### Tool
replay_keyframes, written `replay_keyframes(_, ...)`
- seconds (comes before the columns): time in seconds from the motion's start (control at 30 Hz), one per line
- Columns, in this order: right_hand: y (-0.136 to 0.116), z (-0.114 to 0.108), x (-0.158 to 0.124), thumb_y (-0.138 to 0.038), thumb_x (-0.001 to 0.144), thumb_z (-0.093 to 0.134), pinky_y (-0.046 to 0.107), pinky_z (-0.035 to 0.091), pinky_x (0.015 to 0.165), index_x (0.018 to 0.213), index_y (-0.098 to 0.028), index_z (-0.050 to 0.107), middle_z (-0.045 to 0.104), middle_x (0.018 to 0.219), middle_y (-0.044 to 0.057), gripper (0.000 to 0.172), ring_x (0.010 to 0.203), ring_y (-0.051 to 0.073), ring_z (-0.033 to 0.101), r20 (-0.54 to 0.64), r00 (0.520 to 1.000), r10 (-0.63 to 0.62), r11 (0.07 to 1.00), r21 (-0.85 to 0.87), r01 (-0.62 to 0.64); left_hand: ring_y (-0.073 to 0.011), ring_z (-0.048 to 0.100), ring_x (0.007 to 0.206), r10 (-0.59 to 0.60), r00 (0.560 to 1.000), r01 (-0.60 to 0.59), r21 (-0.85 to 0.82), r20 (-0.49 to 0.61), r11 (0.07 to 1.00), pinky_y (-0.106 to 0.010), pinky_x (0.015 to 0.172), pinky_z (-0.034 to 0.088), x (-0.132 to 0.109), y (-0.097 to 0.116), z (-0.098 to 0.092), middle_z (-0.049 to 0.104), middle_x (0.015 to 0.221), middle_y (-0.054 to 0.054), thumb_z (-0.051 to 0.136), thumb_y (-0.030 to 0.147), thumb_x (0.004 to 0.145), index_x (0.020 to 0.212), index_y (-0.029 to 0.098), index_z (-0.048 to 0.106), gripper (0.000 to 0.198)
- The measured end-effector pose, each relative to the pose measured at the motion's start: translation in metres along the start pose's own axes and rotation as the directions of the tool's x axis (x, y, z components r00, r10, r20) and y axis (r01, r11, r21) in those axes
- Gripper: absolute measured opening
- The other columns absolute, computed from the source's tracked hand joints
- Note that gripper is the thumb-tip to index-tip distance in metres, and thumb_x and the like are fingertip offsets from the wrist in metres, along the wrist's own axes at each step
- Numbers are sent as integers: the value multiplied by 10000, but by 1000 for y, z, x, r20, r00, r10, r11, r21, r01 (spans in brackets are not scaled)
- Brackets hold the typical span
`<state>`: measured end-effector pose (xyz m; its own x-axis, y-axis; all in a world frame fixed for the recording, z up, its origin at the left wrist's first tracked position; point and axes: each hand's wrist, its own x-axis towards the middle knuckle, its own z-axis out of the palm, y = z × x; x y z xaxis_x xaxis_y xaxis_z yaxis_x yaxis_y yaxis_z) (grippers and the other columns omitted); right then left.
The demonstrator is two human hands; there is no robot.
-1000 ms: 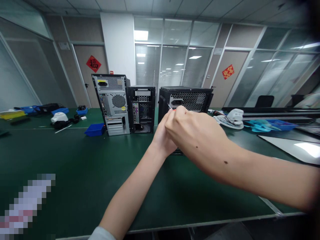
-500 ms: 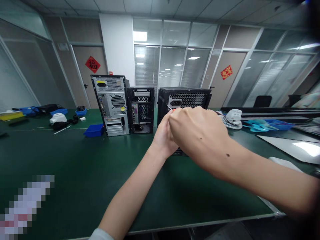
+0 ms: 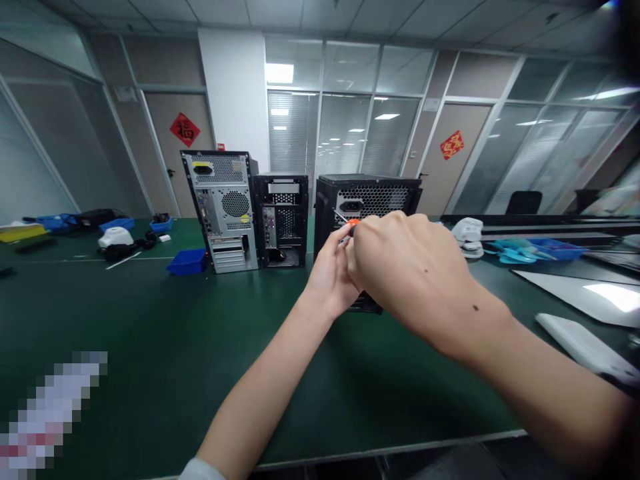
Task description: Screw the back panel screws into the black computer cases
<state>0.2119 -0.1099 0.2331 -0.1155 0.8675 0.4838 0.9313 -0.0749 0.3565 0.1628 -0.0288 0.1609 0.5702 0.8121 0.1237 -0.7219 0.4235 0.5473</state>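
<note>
Hands meet at the black mesh-backed computer case (image 3: 373,197) on the green counter (image 3: 150,347): right hand (image 3: 405,267) closed around an orange-handled screwdriver (image 3: 351,225), left hand (image 3: 330,273) curled, its hold hidden.

My right hand (image 3: 410,267) holds a screwdriver (image 3: 349,223) at the back of the black computer (image 3: 373,193). My left hand (image 3: 330,273) touches it.
</note>
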Motion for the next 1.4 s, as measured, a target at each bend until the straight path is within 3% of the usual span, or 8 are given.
replay_keyframes(0.17,-7,-9,-2,-27,725,401,231,327,481,691,-83,639,631,682,136,247,640,192,611,107,985,133,987,71,-141,-60,439,471,-17,1000,17,-39,-9,999,-185,490,295,-2,-1,2,488,495,50,619,308,730,572,158,529,235)
replay_keyframes(0.53,-11,4,-2,-103,751,406,252,339,487,692,-93,651,625,659,135,253,591,185,584,12,976,220,967,132,-219,-71,491,500,6,1000,-6,-40,21,999,-188,535,351,-1,-2,3,513,516,31,592,281,765,571,148,531,243)
replay_keyframes(0.73,-5,8,-6,-110,765,400,247,313,473,757,-97,650,635,707,136,251,612,192,593,-8,980,199,965,176,-194,-84,534,512,14,999,-12,-60,39,998,-191,557,409,-3,-3,7,558,536,20,496,318,833,627,159,587,276)
replay_keyframes(0.9,-1,8,-6,-105,778,394,257,320,497,766,-101,648,627,686,131,254,594,184,585,6,984,181,967,181,-179,-128,622,721,-3,999,6,-60,40,998,-231,720,470,-2,-7,7,653,713,-26,368,366,899,791,159,655,370)
replay_keyframes(1.27,-2,22,-11,-145,812,367,279,358,550,833,-87,652,635,739,148,292,632,200,590,-49,986,162,974,167,-152,-112,622,813,-5,1000,4,-58,-16,998,-200,783,451,1,-9,6,658,769,-26,379,354,909,834,153,658,352)
replay_keyframes(1.4,-6,26,-10,-268,841,355,271,354,514,759,-103,642,613,639,128,341,601,212,587,-148,929,340,928,211,-306,-107,619,787,-51,998,47,-95,-42,994,-202,781,450,2,-7,8,651,756,-20,403,336,905,830,153,651,317)
